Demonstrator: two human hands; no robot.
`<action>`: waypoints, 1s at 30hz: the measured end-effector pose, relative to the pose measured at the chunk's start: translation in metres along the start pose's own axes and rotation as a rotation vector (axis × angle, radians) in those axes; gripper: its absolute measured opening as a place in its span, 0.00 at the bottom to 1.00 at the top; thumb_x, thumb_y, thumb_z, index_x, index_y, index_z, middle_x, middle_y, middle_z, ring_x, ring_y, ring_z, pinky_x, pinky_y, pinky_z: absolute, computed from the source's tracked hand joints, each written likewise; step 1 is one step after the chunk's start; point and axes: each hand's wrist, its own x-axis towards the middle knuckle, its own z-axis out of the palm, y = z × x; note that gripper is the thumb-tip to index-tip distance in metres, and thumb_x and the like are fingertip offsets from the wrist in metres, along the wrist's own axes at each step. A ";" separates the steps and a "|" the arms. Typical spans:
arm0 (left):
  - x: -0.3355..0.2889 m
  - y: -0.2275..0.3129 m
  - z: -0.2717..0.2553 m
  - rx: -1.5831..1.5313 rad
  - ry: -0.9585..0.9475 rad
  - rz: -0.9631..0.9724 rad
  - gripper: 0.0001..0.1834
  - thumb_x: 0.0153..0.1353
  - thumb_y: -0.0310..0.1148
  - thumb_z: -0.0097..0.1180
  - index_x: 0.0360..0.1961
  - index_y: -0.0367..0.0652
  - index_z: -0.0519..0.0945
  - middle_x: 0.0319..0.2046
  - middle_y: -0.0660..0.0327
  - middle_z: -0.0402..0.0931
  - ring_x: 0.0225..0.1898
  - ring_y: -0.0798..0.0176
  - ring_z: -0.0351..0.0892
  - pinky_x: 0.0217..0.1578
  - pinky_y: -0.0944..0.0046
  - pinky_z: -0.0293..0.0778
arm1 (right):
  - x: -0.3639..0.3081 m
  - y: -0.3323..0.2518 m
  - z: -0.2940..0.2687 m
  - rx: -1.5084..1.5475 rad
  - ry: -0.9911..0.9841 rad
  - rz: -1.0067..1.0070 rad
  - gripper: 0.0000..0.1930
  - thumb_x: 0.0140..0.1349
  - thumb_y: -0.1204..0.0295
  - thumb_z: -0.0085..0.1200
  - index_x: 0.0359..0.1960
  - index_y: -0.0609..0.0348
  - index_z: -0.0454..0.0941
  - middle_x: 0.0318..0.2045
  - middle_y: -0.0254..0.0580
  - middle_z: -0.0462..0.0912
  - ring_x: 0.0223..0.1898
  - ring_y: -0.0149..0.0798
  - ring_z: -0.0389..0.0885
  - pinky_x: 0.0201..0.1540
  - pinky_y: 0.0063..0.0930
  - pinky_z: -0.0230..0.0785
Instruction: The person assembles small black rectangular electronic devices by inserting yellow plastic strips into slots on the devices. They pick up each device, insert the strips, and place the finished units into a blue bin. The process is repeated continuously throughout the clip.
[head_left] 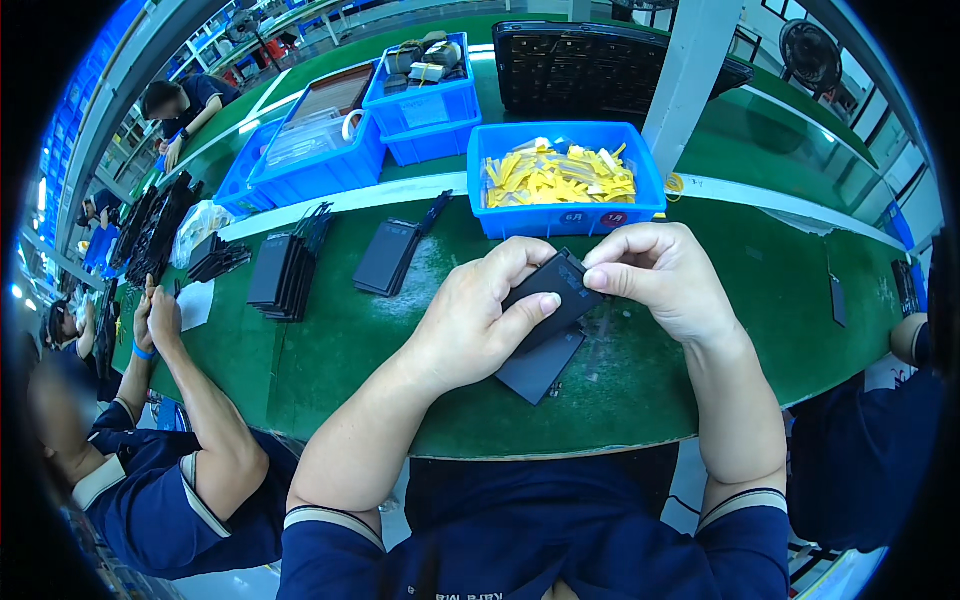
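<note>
A flat black rectangular pack (pixel 545 290), perhaps a battery, is held tilted above the table in my left hand (pixel 475 320), thumb across its face and fingers behind. My right hand (pixel 665 280) pinches at the pack's upper right corner with thumb and forefinger; any small part between those fingertips is hidden. Beneath them a second flat black pack (pixel 543 368) lies on the green table (pixel 640 390), partly covered by the held one. Just beyond my hands stands a blue bin (pixel 560 222) heaped with yellow strips (pixel 560 172).
To the left stand a short stack (pixel 388 258) and a taller stack (pixel 277 280) of similar black packs with cables. Farther back are more blue bins (pixel 425 110), a black tray (pixel 580 70) and a grey post (pixel 693 90). A co-worker's hands (pixel 160 315) are at the left.
</note>
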 end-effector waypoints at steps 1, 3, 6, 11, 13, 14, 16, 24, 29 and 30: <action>0.000 0.000 0.001 0.015 -0.001 0.001 0.16 0.60 0.28 0.56 0.47 0.36 0.69 0.35 0.61 0.76 0.35 0.73 0.75 0.36 0.72 0.71 | 0.000 -0.001 0.001 -0.048 0.009 0.005 0.06 0.55 0.72 0.62 0.29 0.63 0.82 0.27 0.36 0.83 0.30 0.26 0.78 0.36 0.21 0.70; -0.001 0.000 0.001 0.044 -0.003 0.004 0.16 0.60 0.29 0.56 0.47 0.36 0.69 0.35 0.61 0.76 0.35 0.73 0.75 0.36 0.71 0.71 | -0.001 -0.003 0.003 -0.246 0.052 -0.060 0.05 0.54 0.73 0.61 0.29 0.62 0.83 0.27 0.37 0.83 0.30 0.27 0.79 0.36 0.22 0.70; 0.001 0.002 0.002 0.004 0.014 -0.031 0.15 0.57 0.30 0.55 0.45 0.38 0.70 0.33 0.51 0.79 0.35 0.53 0.80 0.37 0.59 0.73 | -0.002 -0.006 0.002 -0.353 0.073 -0.103 0.05 0.53 0.73 0.62 0.29 0.62 0.83 0.26 0.38 0.83 0.29 0.29 0.79 0.35 0.24 0.71; 0.001 0.006 -0.001 0.055 0.000 -0.056 0.15 0.57 0.29 0.55 0.45 0.38 0.70 0.33 0.51 0.78 0.35 0.53 0.80 0.36 0.59 0.73 | -0.002 -0.009 -0.004 -0.363 0.024 -0.122 0.06 0.52 0.73 0.62 0.30 0.62 0.83 0.25 0.40 0.83 0.29 0.31 0.80 0.36 0.25 0.71; 0.001 0.006 0.000 0.039 0.004 -0.064 0.15 0.57 0.29 0.55 0.45 0.38 0.70 0.32 0.51 0.78 0.35 0.53 0.80 0.36 0.59 0.73 | -0.002 -0.008 -0.005 -0.425 0.007 -0.177 0.06 0.52 0.73 0.61 0.30 0.63 0.83 0.25 0.41 0.83 0.28 0.31 0.80 0.36 0.25 0.71; 0.001 0.005 0.001 0.025 0.008 -0.064 0.15 0.57 0.29 0.55 0.45 0.38 0.70 0.32 0.51 0.78 0.35 0.53 0.80 0.36 0.59 0.73 | -0.002 -0.009 -0.004 -0.445 0.016 -0.192 0.06 0.51 0.74 0.60 0.30 0.63 0.82 0.25 0.41 0.83 0.28 0.32 0.80 0.36 0.25 0.71; 0.001 0.002 0.003 0.019 0.008 -0.064 0.15 0.58 0.29 0.55 0.45 0.38 0.70 0.32 0.51 0.78 0.35 0.53 0.80 0.36 0.60 0.73 | -0.002 -0.010 -0.002 -0.485 0.038 -0.222 0.06 0.51 0.75 0.59 0.29 0.64 0.82 0.25 0.42 0.82 0.28 0.32 0.80 0.36 0.25 0.71; 0.000 -0.001 0.009 -0.036 0.012 -0.117 0.18 0.56 0.29 0.57 0.46 0.39 0.69 0.34 0.51 0.78 0.35 0.51 0.80 0.36 0.60 0.73 | -0.008 -0.011 0.011 -0.788 0.136 -0.386 0.04 0.46 0.79 0.56 0.26 0.64 0.77 0.22 0.43 0.78 0.29 0.41 0.79 0.34 0.31 0.71; 0.002 -0.001 0.012 -0.025 0.044 -0.056 0.20 0.57 0.24 0.59 0.50 0.36 0.68 0.39 0.62 0.74 0.39 0.74 0.74 0.39 0.73 0.72 | -0.009 -0.002 0.025 -0.829 0.187 -0.593 0.09 0.47 0.79 0.59 0.33 0.63 0.78 0.29 0.45 0.79 0.32 0.45 0.79 0.37 0.32 0.71; 0.003 -0.003 0.012 -0.077 0.076 -0.047 0.20 0.56 0.23 0.59 0.49 0.36 0.68 0.39 0.62 0.73 0.40 0.73 0.74 0.40 0.73 0.71 | -0.008 0.001 0.027 -0.754 0.229 -0.639 0.11 0.48 0.79 0.59 0.35 0.63 0.78 0.31 0.45 0.79 0.32 0.44 0.80 0.37 0.31 0.71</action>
